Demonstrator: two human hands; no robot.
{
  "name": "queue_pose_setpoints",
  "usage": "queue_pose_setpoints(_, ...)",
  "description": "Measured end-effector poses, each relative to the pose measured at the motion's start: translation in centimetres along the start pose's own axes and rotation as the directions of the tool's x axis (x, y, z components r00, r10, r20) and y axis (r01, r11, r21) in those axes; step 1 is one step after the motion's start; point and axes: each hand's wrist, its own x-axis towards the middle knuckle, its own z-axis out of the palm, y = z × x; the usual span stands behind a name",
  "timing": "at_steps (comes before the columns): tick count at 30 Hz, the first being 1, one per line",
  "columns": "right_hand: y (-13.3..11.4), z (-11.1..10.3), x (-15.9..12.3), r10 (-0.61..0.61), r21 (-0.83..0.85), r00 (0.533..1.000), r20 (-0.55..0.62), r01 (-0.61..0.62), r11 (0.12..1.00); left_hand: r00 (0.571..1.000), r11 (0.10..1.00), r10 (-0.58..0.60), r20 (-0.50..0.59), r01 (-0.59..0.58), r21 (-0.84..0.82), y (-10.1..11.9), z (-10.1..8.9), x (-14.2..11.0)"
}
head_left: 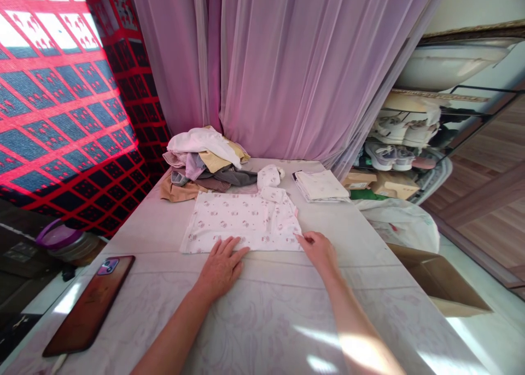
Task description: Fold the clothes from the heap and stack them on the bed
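Observation:
A white children's top (229, 216) with a small reddish print lies spread flat, its near edge towards me. One sleeve is folded out at its far right side. My left hand (221, 267) rests on the near edge of the cloth, fingers spread and flat. At the near right corner my right hand (319, 250) pinches the edge of the top between thumb and fingers. Touching its far side is a bunched white printed cloth (268, 176).
A heap of crumpled clothes (205, 156) sits at the back left of the table (262, 309). Folded clothes (322, 186) are stacked at the back right. A phone (90, 306) with a cable lies near left. Beside the table's right edge stands a cardboard box (438, 279).

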Motion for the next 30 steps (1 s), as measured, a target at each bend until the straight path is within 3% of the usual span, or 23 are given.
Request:
queue_pose_setpoints(4,0.1,-0.3,0.7,-0.174,0.227,0.980,0.097,0.148,0.962,1.000,1.000,-0.006,0.023,0.006,0.022,0.0,0.0,0.0)
queue_pose_setpoints(9,0.1,-0.8,2.2,-0.178,0.347,0.966,0.187,0.105,0.932,1.000,1.000,-0.019,0.022,0.019,-0.005,0.1,-0.3,0.1)
queue_pose_setpoints(14,0.4,-0.9,2.6,-0.226,0.238,0.928,0.296,0.157,0.959,0.995,0.993,-0.086,0.059,0.090,-0.077,0.4,-2.4,2.5)
queue_pose_setpoints(19,1.0,-0.1,1.6,-0.248,0.258,0.952,0.181,0.197,0.946,0.986,0.987,-0.148,0.082,0.152,-0.049,0.5,-3.2,6.5)
queue_pose_setpoints(23,1.3,1.0,0.9,-0.257,0.201,0.964,0.072,0.239,0.950,0.966,0.986,-0.168,0.194,0.166,0.030,0.2,-3.3,8.8)
queue_pose_setpoints(28,1.2,1.7,1.0,-0.295,0.079,0.955,-0.004,0.295,0.952,0.959,0.989,-0.147,0.243,0.147,0.020,-0.2,-3.4,9.7)
queue_pose_setpoints(30,1.3,1.9,1.0,-0.306,0.045,0.952,-0.013,0.306,0.951,0.965,0.987,-0.159,0.208,0.158,0.020,-0.2,-2.9,9.2)
